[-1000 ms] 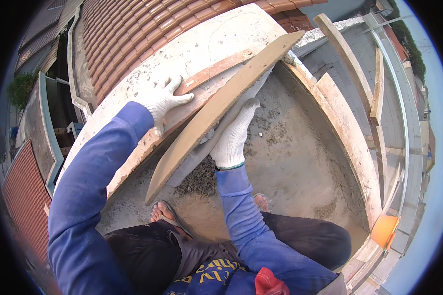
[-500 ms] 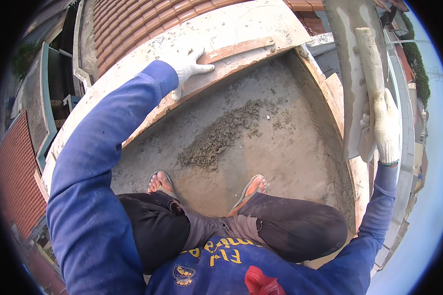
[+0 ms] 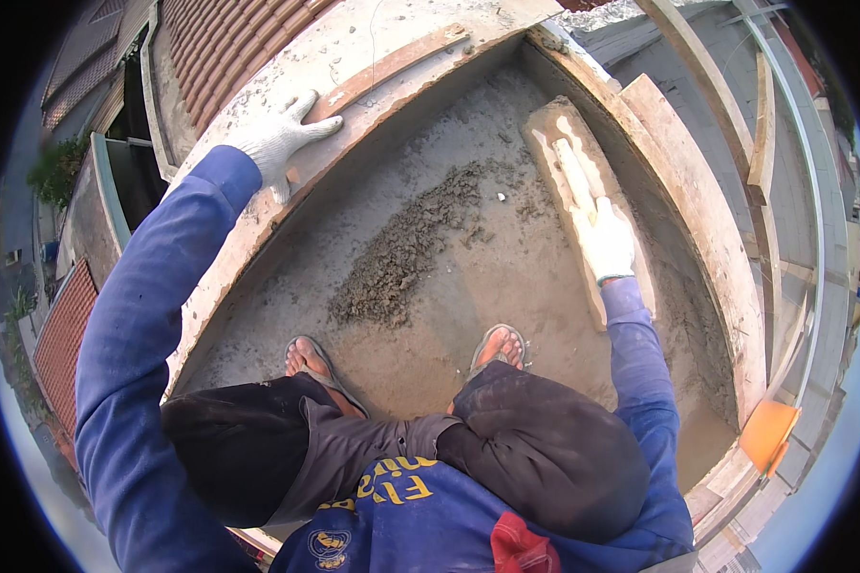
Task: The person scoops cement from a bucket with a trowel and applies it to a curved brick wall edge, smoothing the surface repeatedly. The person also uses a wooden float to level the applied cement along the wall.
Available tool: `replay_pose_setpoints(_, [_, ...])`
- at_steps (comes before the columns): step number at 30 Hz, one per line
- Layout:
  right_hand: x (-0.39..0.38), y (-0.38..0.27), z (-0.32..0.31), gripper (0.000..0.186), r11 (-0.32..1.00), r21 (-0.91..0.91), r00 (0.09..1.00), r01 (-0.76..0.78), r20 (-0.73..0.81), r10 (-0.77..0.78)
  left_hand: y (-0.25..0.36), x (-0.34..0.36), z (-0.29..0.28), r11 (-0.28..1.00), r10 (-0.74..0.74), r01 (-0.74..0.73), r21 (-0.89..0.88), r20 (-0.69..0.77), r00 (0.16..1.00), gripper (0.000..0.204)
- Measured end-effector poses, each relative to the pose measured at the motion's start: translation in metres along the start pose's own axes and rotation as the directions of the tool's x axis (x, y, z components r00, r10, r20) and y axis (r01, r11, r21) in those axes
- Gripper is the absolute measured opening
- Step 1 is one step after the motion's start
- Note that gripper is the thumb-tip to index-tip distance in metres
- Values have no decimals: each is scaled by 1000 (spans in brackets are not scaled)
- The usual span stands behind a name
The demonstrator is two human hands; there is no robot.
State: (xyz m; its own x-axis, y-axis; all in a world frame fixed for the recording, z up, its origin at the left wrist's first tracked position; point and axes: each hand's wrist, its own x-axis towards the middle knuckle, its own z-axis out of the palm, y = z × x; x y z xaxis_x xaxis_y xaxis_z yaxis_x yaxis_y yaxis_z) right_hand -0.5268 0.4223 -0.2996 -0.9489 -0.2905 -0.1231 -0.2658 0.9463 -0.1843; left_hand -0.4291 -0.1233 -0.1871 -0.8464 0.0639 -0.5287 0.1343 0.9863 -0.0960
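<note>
My right hand [image 3: 610,241], in a white glove, is wrapped round the handle [image 3: 572,174] of a long wooden plastering float [image 3: 610,307]. The float now lies low in the recess, along its right wall, over the grey cement floor [image 3: 468,296]. My left hand [image 3: 282,139], gloved too, rests with fingers spread on the pale masonry ledge [image 3: 222,222] at the left. Beside its fingers lies a flat reddish strip [image 3: 389,67]. A crumbly heap of wet mortar [image 3: 406,239] sits on the floor between the two hands.
My sandalled feet [image 3: 500,350] stand on the cement. A raised wall [image 3: 702,201] bounds the right side, with wooden beams [image 3: 712,81] beyond it. An orange object [image 3: 768,435] sits on the lower right edge. Tiled roofs [image 3: 225,48] lie past the left ledge.
My right hand has brought the float down and left, from above the right wall into the recess. The left hand stays spread on the ledge while the view has shifted.
</note>
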Motion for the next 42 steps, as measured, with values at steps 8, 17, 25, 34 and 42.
replay_pose_setpoints(8, [3, -29, 21, 52, 982, 151, 993, 109, 29, -115, 74, -23, -36, 958, -118, 169, 231, -218, 969, 86])
replay_pose_setpoints(17, [3, -22, 32, 50, 958, 272, 984, -94, 170, 48, 282, 92, 34, 857, -206, 92, -507, -174, 963, 26])
replay_pose_setpoints(25, [0, -13, 31, 50, 951, 292, 987, -101, 147, 59, 320, 128, 54, 768, -338, 274, -579, -3, 941, 28])
replay_pose_setpoints(34, [-22, -66, 25, 54, 950, 302, 956, 79, 247, -158, 290, 41, 26, 762, -208, 78, -643, -130, 969, 19])
replay_pose_setpoints(42, [-40, -55, -8, 60, 945, 326, 880, 1, 448, -155, 255, -17, -1, 711, 213, -71, -699, 118, 970, 34])
